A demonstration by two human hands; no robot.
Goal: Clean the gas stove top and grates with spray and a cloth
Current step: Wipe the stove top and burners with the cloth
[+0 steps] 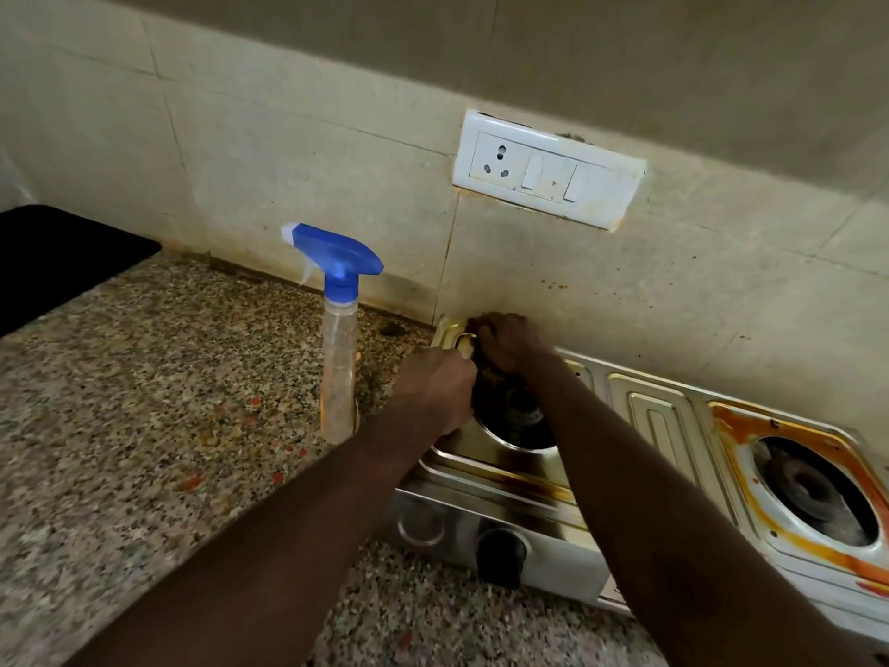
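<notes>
Over at the far left corner of the gas stove [664,416], both hands are bunched together right against the wall. Right hand [510,346] is closed on a dark brownish cloth [486,324] and presses it onto the back corner of the steel top. Left hand [440,387] is curled into a loose fist just beside it, touching the stove's left edge, but whether it's got hold of the cloth too I honestly can't tell, the fingers are hidden. Left burner [517,421] sits just under the wrists, mostly covered by them. Right burner [818,493] is out in the open with a ring of orange, rusty-looking grime round its well. Black knob [500,556] on the front panel. Spray bottle [339,349], clear body with a blue trigger head, stands upright on the speckled granite worktop [144,402] just left of the stove, nobody touching it. White socket and switch plate [548,170] on the stained tile wall above.
</notes>
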